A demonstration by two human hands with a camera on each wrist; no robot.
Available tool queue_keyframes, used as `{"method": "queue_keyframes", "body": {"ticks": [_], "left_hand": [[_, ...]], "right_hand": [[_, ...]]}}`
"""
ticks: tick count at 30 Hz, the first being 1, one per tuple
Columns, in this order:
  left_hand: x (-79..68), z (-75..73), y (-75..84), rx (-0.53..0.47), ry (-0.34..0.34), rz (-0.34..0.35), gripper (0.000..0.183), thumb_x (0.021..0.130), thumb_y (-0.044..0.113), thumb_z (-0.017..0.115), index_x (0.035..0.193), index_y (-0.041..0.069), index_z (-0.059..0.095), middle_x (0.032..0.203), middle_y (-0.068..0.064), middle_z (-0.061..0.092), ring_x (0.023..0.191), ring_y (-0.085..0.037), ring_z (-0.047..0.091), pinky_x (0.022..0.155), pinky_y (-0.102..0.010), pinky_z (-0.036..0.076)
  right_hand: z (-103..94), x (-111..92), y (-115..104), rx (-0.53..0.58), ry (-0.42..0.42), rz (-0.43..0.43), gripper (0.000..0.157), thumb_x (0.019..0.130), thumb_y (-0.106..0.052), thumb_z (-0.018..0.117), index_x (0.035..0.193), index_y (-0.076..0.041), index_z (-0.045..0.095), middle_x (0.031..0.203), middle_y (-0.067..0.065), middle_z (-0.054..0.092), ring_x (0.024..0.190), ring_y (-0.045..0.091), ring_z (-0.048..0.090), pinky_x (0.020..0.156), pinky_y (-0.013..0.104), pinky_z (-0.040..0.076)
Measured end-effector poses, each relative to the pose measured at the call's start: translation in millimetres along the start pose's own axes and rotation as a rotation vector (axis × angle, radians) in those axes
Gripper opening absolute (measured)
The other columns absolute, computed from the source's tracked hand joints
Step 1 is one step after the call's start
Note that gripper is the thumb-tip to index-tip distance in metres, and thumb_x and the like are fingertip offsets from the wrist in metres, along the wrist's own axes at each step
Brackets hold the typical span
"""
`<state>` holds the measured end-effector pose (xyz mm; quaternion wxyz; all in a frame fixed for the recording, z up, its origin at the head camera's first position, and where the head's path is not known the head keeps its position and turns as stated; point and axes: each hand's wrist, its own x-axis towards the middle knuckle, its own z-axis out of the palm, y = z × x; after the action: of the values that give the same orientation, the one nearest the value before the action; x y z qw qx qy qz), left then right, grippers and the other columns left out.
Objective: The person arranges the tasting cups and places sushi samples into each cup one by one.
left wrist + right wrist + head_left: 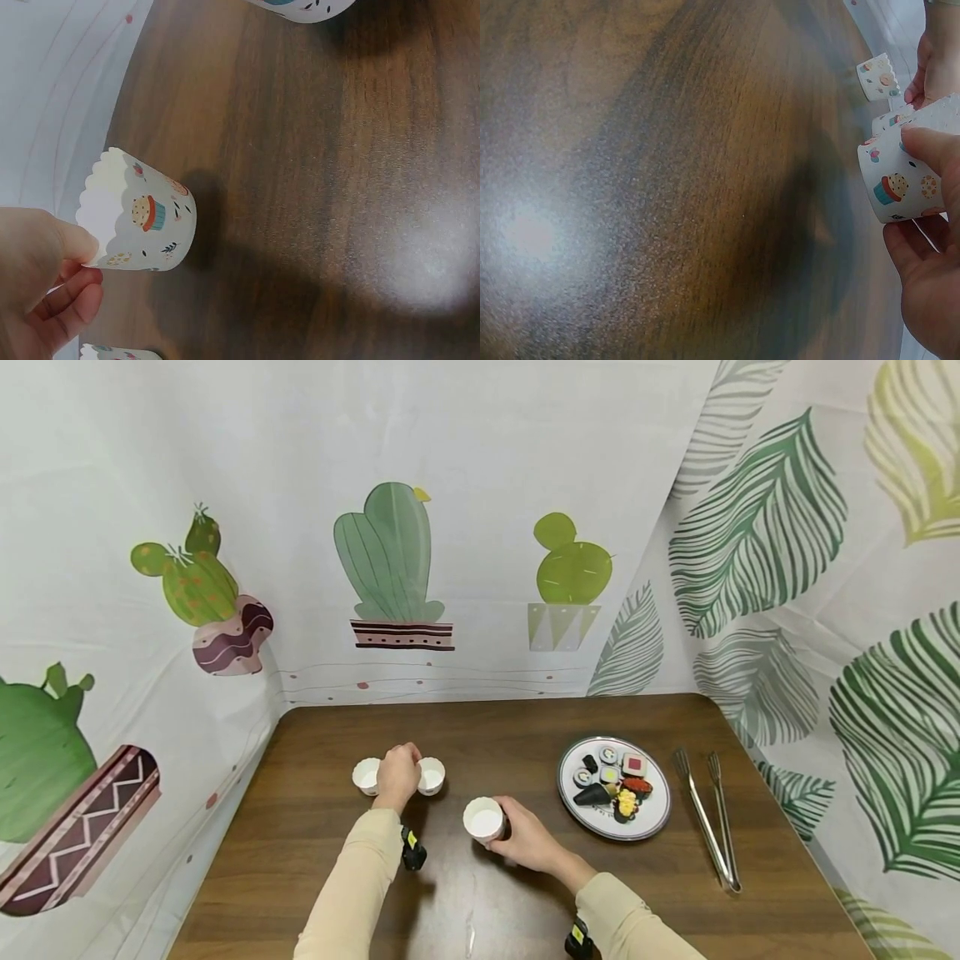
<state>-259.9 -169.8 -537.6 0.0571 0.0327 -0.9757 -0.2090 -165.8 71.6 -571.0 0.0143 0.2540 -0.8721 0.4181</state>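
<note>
My left hand (397,774) is between two white paper baking cups at the far left of the table. Its thumb and fingers pinch the scalloped rim of the right-hand cup (154,217), printed with small cupcakes; the other cup (366,775) stands just left of the hand. Nearer the table's middle, my right hand (528,837) grips a similar paper baking cup (483,819) around its side, mouth upward. In the right wrist view the thumb lies along that cup's printed wall (896,184), with fingers underneath; whether its base touches the table I cannot tell.
A round plate (573,806) with several sushi pieces (609,775) stands on the right of the brown wooden table (300,877). Metal tongs (712,827) lie beyond it near the right edge. Printed cloth (480,527) hangs behind the table and at its sides.
</note>
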Motion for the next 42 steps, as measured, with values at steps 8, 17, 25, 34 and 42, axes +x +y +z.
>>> {"method": "queue_keyframes", "body": {"ticks": [8, 17, 25, 34, 42], "left_hand": [[-0.7, 4.8, -4.6, -0.01, 0.013, -0.033, 0.008, 0.077, 0.005, 0.06, 0.082, 0.008, 0.065, 0.085, -0.012, 0.064, 0.077, -0.036, 0.063, 0.062, -0.045, 0.049], [-4.4, 10.0, -9.7, -0.029, 0.069, -0.052, 0.006, 0.075, 0.003, 0.06, 0.077, 0.007, 0.064, 0.081, -0.013, 0.063, 0.074, -0.038, 0.062, 0.061, -0.047, 0.048], [-6.3, 8.2, -9.7, -0.041, 0.11, -0.047, 0.005, 0.075, 0.003, 0.062, 0.078, 0.006, 0.064, 0.079, -0.015, 0.063, 0.072, -0.04, 0.062, 0.06, -0.048, 0.047], [-6.1, 7.7, -10.9, -0.051, 0.116, -0.063, 0.005, 0.076, 0.004, 0.061, 0.079, 0.006, 0.063, 0.079, -0.014, 0.062, 0.072, -0.04, 0.061, 0.059, -0.048, 0.047], [-3.0, 8.4, -11.6, -0.062, 0.111, -0.074, 0.006, 0.078, 0.008, 0.064, 0.083, 0.006, 0.064, 0.082, -0.013, 0.061, 0.073, -0.04, 0.061, 0.059, -0.048, 0.047]], "right_hand": [[1.4, 0, 0, -0.002, -0.027, 0.035, 0.06, 0.068, -0.017, 0.079, 0.12, -0.006, 0.05, 0.112, 0.005, 0.058, 0.104, 0.017, 0.056, 0.09, 0.036, 0.045], [2.0, -1, 0, 0.0, -0.023, 0.04, 0.06, 0.067, -0.016, 0.079, 0.12, -0.006, 0.051, 0.111, 0.004, 0.059, 0.103, 0.017, 0.056, 0.09, 0.035, 0.045], [2.8, -1, -1, 0.012, -0.026, 0.051, 0.061, 0.068, -0.016, 0.078, 0.121, -0.006, 0.05, 0.113, 0.005, 0.058, 0.104, 0.017, 0.056, 0.09, 0.035, 0.045], [2.5, -2, 0, 0.004, -0.026, 0.043, 0.06, 0.068, -0.017, 0.078, 0.12, -0.006, 0.05, 0.112, 0.004, 0.058, 0.104, 0.017, 0.056, 0.09, 0.036, 0.045], [2.7, -2, 1, 0.009, -0.023, 0.04, 0.059, 0.068, -0.016, 0.078, 0.12, -0.006, 0.05, 0.112, 0.004, 0.059, 0.103, 0.017, 0.056, 0.09, 0.036, 0.045]]}}
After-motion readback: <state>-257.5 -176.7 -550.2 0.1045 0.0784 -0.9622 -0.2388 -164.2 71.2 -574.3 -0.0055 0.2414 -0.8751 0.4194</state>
